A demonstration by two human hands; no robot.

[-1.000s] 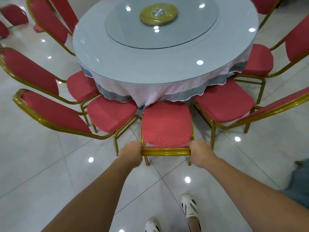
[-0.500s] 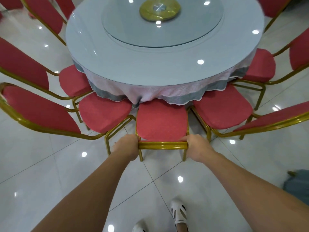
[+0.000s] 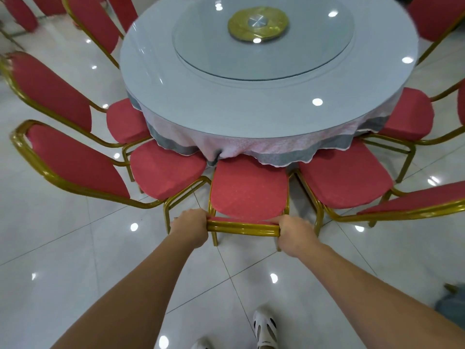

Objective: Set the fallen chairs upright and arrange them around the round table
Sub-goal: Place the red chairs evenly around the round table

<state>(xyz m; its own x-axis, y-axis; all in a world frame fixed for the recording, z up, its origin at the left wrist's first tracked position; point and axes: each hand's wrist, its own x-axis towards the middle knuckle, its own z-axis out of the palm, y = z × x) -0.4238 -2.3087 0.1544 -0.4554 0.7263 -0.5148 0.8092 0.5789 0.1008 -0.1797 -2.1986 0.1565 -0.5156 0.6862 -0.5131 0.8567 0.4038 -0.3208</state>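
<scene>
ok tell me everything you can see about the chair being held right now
The held chair stands upright on the tiled floor, facing the round table. It has a red fabric seat and a shiny gold tubular frame that looks like metal. Its seat front sits under the tablecloth hem. The left hand and right hand grip the top rail's ends. Similar chairs flank it closely.

Below me a glossy white tiled floor (image 3: 75,260) carries the round table (image 3: 251,107), draped in a pink-and-grey tablecloth (image 3: 251,147). On the tabletop I see a glass turntable (image 3: 314,46) with a gold hub (image 3: 258,23). Red-cushioned, gold-framed chairs (image 3: 249,190) stand upright on the tiles around the table, seats tucked under its edge.
</scene>
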